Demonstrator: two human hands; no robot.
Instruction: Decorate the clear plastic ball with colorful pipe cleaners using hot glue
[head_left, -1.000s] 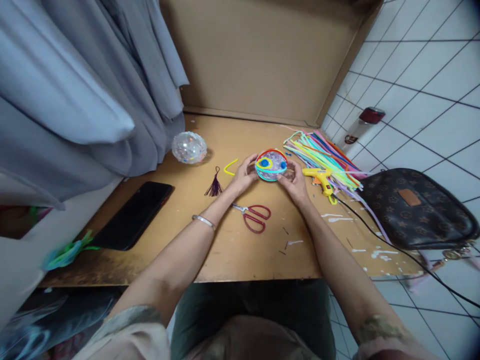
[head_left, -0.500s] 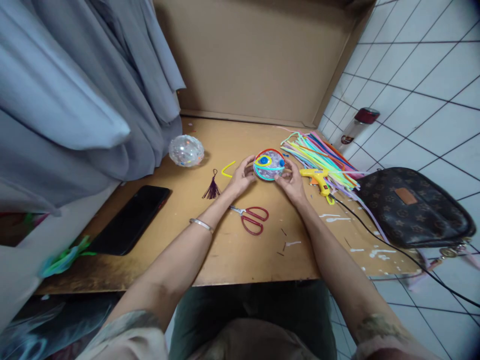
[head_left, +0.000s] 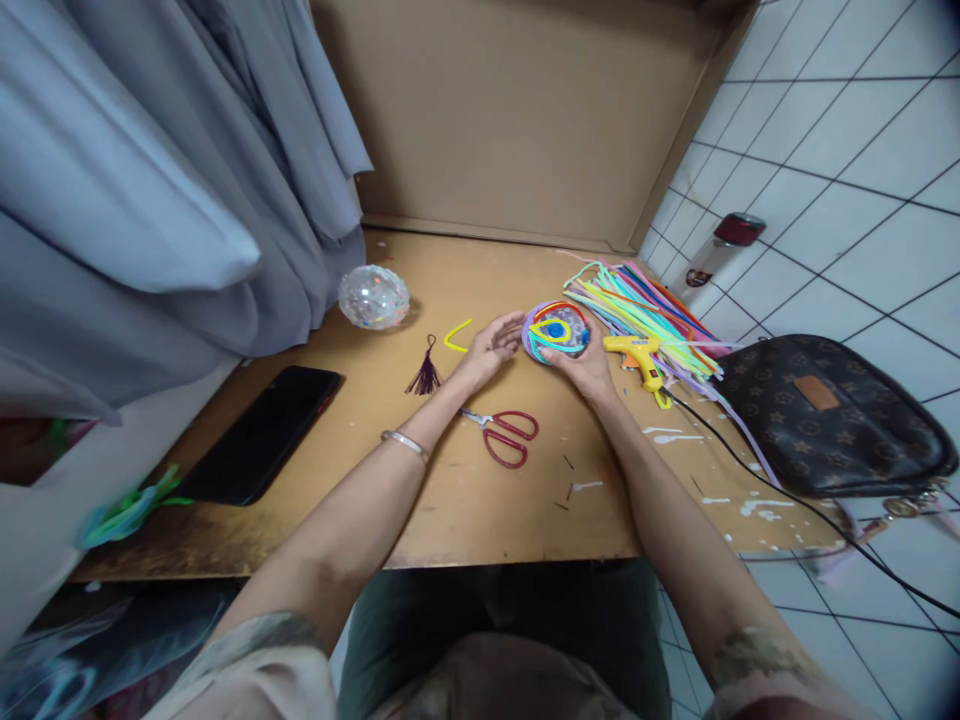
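A round ball [head_left: 556, 332] decorated with red, yellow, turquoise and purple strips and blue dots is in my right hand [head_left: 591, 368], whose fingers wrap its right side and lower edge. Just left of the ball, my left hand [head_left: 495, 345] has its fingers apart and holds nothing. Left of that hand lie a bent yellow strip [head_left: 454, 337] and a dark purple tassel [head_left: 425, 372]. Red-handled scissors [head_left: 506, 437] rest below the hands. A yellow glue gun [head_left: 639, 360] lies right of my right hand.
Colourful pipe cleaners [head_left: 645, 315] are piled at the back right, near a bottle [head_left: 712, 255] and a brown patterned bag [head_left: 840, 415]. A black cable runs from the glue gun. On the left are a clear ball [head_left: 373, 297], a black phone [head_left: 262, 436] and a grey curtain [head_left: 187, 180].
My left hand has come off the ball. The ball has shifted slightly right and turned in my right hand, showing purple strips on its left side.
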